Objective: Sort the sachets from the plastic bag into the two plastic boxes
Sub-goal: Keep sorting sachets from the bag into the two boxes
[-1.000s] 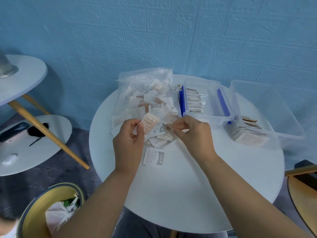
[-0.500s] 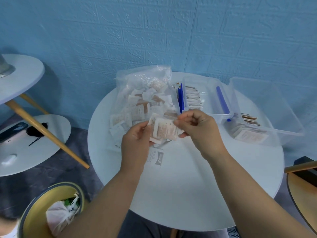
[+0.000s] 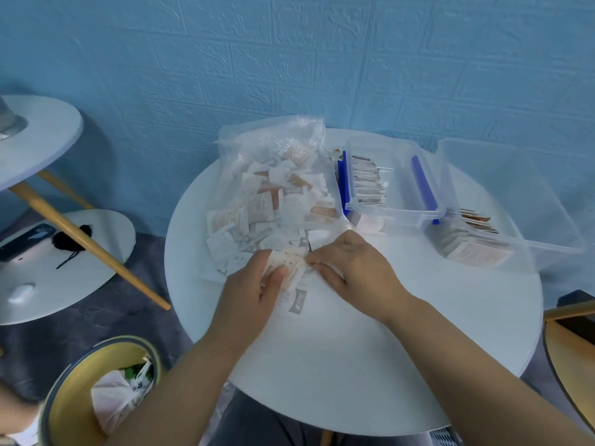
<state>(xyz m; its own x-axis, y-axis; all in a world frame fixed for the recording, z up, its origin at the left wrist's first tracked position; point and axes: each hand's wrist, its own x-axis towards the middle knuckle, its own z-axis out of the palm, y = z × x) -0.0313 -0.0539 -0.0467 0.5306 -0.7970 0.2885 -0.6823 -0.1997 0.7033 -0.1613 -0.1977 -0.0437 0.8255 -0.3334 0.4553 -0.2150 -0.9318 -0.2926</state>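
**Both hands on one sachet stack at the bag mouth**

Left hand (image 3: 254, 292) has its fingers curled round a small stack of sachets (image 3: 289, 263), thumb on top. Right hand (image 3: 352, 272) pinches the same stack at its right edge, fingers bent. The stack is motion-blurred and its print is unreadable. It is held just above the white round table (image 3: 386, 365), at the near edge of the sachet pile (image 3: 257, 217).

A loose sachet (image 3: 297, 302) lies flat on the table right below the hands. The pile spills out of the clear plastic bag (image 3: 273, 149), which lies open toward the person.

Just right of the bag is the small box (image 3: 397, 188), clear with blue latches, with sachets standing on edge in a row at its left end. Its right end overlaps the large box (image 3: 531, 204), clear, with sachets stacked in its near-left corner.

On the floor at left is a yellow-lined bin (image 3: 64, 397) with a white bag inside. Blue brick-pattern wall (image 3: 322, 59) behind.
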